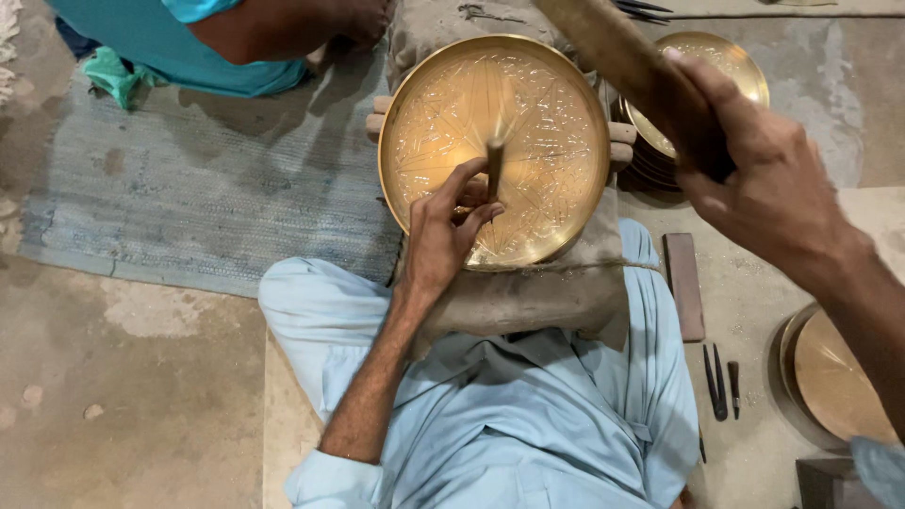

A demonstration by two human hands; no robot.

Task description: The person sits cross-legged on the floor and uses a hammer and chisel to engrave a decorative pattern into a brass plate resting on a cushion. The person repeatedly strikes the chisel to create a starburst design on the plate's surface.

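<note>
While the left hand [443, 240] is pinching a chisel [494, 170] upright against the brass plate [494, 151] lying on the padded block [528, 297] over the lap, the right hand [754, 170] is gripping a raised wooden mallet [622, 57], with engraving already covering most of the plate.

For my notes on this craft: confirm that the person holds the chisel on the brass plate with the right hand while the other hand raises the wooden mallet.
Wrong on one point: the head view shows the left hand holding the chisel on the brass plate. The right hand is the one raising the wooden mallet.
</note>
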